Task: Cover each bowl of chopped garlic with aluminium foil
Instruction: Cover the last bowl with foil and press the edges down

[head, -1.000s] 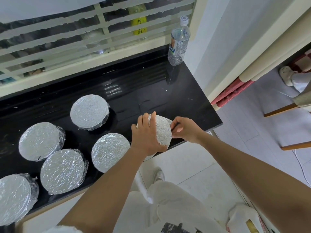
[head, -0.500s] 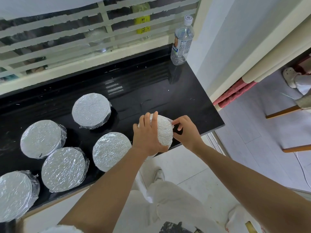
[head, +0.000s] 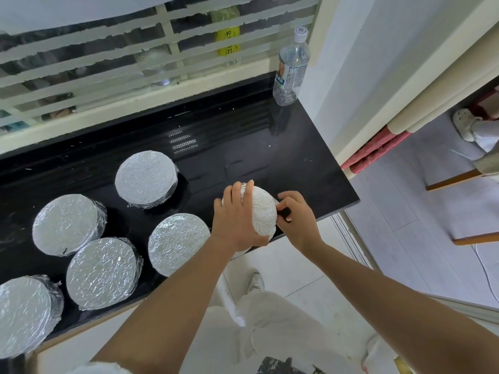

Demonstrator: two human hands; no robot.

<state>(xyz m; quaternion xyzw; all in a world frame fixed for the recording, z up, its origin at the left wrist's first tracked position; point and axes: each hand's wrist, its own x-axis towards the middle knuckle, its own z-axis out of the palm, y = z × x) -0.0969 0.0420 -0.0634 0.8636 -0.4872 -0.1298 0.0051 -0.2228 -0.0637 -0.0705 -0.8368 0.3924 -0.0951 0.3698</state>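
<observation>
Mostly glossy black counter (head: 243,147); pale tiled floor (head: 405,238).

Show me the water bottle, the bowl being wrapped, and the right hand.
water bottle (head: 290,72): head view, on its printed label.
foil-covered bowl (head: 263,211): head view, on the crinkled foil over its top.
right hand (head: 301,225): head view, on the back of the hand, fingers pinching the foil's edge.
</observation>
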